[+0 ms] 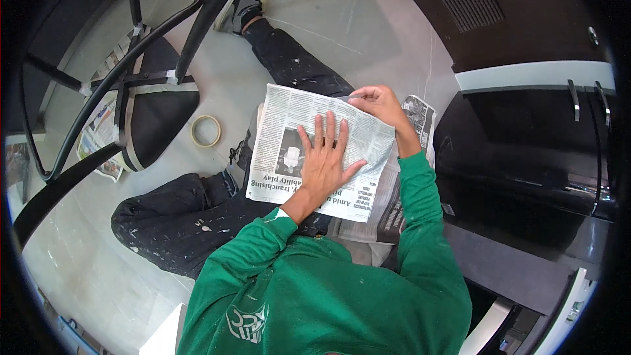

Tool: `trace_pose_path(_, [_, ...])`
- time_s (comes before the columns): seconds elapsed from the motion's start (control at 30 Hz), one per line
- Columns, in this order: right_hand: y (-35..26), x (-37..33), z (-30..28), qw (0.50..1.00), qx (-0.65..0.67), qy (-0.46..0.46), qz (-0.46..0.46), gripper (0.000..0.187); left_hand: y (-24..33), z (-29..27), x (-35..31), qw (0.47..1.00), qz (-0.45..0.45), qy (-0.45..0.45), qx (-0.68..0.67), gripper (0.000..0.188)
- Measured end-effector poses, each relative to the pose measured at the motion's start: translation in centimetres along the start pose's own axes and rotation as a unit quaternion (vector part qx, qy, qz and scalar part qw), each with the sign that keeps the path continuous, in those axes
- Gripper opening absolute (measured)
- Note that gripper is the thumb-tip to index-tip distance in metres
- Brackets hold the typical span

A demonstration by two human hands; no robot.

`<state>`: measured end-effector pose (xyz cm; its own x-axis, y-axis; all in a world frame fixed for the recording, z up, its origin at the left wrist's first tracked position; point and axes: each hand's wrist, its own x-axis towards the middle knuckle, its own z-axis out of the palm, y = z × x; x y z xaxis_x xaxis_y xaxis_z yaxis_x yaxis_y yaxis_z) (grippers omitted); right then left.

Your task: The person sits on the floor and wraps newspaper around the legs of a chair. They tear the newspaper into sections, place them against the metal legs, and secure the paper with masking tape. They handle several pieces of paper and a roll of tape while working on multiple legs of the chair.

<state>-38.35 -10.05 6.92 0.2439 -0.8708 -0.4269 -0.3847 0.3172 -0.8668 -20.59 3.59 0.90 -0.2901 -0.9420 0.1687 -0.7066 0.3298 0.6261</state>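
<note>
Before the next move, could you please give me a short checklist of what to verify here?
1. Bare left hand spread on the white printed newspaper sheet: ok.
2. Bare right hand at the sheet's upper edge, toward the right: ok.
3. Firmness of its grip: cannot tell.
4. Cream ring-shaped tape roll in hand: not ok, lying on the pale grey floor.
5. Black metal-framed chair apart from the sheet: ok.

blk/wht newspaper (365, 142), grn top (328, 302), tan tape (193, 133)

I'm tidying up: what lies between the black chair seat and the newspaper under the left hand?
In the head view, a roll of tape lies between them on the floor, with what looks like a grey shoe nearer the newspaper.
</note>
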Motion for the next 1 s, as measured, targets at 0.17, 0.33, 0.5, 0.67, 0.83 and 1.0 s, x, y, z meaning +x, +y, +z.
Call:
trace_pose_path(0.17, [1.1, 0.3, 0.2, 0.999, -0.027, -0.011, -0.037, 0.021, 0.5, 0.2, 0.0, 1.0, 0.002, -0.007, -0.004, 0.108])
trace_pose_path(0.33, [-1.1, 0.2, 0.8, 0.998, -0.027, 0.058, 0.003, 0.024, 0.1, -0.1, -0.1, 1.0, 0.008, -0.002, -0.002, 0.108])
trace_pose_path(0.5, [-1.2, 1.0, 1.0, 0.999, -0.026, 0.011, -0.028, 0.024, 0.2, 0.1, -0.1, 1.0, 0.011, -0.006, -0.014, 0.107])
trace_pose_path(0.67, [-0.8, 1.0, -1.7, 0.998, -0.036, 0.049, 0.012, 0.027, 0.1, -0.5, 0.2, 0.999, 0.024, 0.008, -0.025, 0.104])
trace_pose_path(0.83, [2.5, -1.8, -9.1, 0.971, 0.177, 0.163, -0.001, 0.033, 1.3, -2.9, -0.8, 0.988, 0.129, -0.033, -0.072, 0.106])
trace_pose_path(1.0, [5.6, -5.5, -9.0, 0.875, 0.473, 0.095, 0.037, 0.031, 3.2, -7.7, -5.9, 0.907, 0.311, -0.28, 0.039, 0.103])
